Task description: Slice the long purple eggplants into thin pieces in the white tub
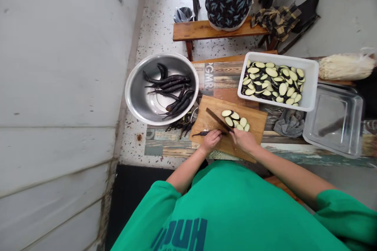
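Note:
My left hand (211, 141) is closed over a long dark eggplant (200, 133) lying on the wooden cutting board (212, 106). In my right hand (244, 140) is the handle of a knife (216, 117), its dark blade slanting up and left across the board. Blade and eggplant come close by my left fingertips; whether they touch is hard to tell. Several pale oval eggplant slices (235, 115) with dark skin rest on the board just beyond the knife. A white tub (313, 86), beyond my right hand, holds many more slices.
A steel basin (132, 104) with several whole eggplants stands left of the board, cut stems (184, 127) beside it. To the right are a grey cloth (290, 123), a clear plastic container (332, 125) and a bagged pale bundle (346, 66). Someone sits on a bench (191, 31) opposite.

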Available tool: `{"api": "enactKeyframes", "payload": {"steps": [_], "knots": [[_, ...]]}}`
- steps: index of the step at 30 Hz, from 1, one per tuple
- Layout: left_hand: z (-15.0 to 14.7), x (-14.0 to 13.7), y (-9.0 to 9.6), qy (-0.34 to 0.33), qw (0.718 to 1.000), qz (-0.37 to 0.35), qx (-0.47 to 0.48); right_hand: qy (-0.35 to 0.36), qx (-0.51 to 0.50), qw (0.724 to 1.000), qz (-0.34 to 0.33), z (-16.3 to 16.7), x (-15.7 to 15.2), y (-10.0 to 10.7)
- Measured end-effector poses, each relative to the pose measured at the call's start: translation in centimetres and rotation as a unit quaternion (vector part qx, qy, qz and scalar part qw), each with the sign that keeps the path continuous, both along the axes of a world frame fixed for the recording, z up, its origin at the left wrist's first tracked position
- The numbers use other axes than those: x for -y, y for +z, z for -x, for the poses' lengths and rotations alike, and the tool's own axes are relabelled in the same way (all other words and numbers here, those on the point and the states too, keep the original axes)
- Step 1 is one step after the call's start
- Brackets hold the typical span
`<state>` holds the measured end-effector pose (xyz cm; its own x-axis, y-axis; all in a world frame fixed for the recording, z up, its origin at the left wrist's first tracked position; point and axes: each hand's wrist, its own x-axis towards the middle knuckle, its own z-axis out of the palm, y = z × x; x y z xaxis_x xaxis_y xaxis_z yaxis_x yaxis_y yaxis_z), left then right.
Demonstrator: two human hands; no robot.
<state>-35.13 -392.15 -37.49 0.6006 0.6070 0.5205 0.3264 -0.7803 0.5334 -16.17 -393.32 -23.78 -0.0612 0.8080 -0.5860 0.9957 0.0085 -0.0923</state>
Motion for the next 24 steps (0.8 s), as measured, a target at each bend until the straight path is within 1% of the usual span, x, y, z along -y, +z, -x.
{"api": "enactKeyframes", "payload": {"steps": [3, 6, 8, 10, 14, 18, 20, 24], "knots": [[0.4, 0.0, 0.4, 0.016, 1.000, 0.004, 0.014, -0.013, 0.013, 1.000, -0.011, -1.5, 0.7, 0.7], [0.7, 0.1, 0.3, 0.010, 1.000, 0.003, 0.008, 0.032, 0.010, 0.999, 0.005, -3.2, 2.0, 2.2], [0.9, 0.2, 0.0, -0.006, 1.000, 0.003, -0.009, 0.062, 0.008, 0.998, 0.028, -3.8, 2.8, 3.3], [1.1, 0.3, -0.1, -0.012, 1.000, 0.004, -0.022, 0.075, 0.010, 0.996, 0.049, -4.0, 3.3, 4.0], [1.4, 0.3, 0.0, 0.016, 0.999, -0.016, -0.033, 0.081, 0.012, 0.995, 0.051, -4.2, 3.5, 4.4], [1.6, 0.4, -0.2, 0.042, 0.998, -0.043, -0.016, 0.095, 0.023, 0.994, 0.056, -4.7, 3.5, 4.5], [1.8, 0.5, -0.8, 0.042, 0.999, -0.024, -0.012, 0.107, 0.027, 0.992, 0.067, -5.3, 3.7, 4.6], [2.0, 0.9, -1.9, 0.033, 0.998, 0.046, -0.024, 0.124, 0.030, 0.988, 0.090, -6.6, 3.8, 4.8]]}}
